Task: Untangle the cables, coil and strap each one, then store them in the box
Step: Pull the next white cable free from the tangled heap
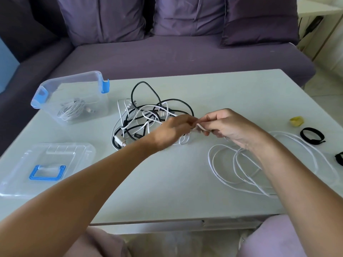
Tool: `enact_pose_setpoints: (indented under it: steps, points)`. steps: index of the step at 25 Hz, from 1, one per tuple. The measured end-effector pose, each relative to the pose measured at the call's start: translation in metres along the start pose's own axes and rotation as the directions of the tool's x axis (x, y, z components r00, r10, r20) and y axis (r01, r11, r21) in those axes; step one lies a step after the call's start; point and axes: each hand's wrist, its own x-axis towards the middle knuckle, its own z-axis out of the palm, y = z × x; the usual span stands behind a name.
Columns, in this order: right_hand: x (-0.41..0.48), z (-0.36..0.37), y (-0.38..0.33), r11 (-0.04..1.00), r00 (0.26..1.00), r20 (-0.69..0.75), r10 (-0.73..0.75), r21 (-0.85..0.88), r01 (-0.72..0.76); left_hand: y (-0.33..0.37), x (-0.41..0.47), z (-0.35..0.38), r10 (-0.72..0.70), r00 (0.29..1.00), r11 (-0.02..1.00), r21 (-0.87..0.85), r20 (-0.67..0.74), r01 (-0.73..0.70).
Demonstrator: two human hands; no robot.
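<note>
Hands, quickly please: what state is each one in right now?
Left hand: pinches the white cable, though blurred.
Right hand: grips the same white cable.

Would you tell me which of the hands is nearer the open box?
Left. The left hand is right of the box, past the tangle; the right hand is farther right still.

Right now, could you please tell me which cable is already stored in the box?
The coiled white cable inside the clear box. The rest lie on the table: a black-and-white tangle and a loose white cable gripped by the right hand.
</note>
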Motion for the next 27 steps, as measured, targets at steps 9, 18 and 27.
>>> enact_pose_setpoints:
  steps: [9,18,27]
  points:
    - [0.0,0.002,0.002,0.992,0.998,-0.032,0.046,0.116,-0.042,0.006,0.0,0.001,0.095,0.995,0.921,0.381,-0.036,-0.074]
    - [-0.006,0.016,0.023,0.884,0.968,-0.22,0.121,-0.42,-0.206,-0.02,0.002,0.056,0.204,0.92,0.89,0.455,-0.336,-0.032]
    - [-0.008,0.037,0.045,0.945,0.945,-0.276,0.176,-0.222,-0.241,0.002,0.006,0.022,-0.272,0.962,0.918,0.307,0.027,0.251]
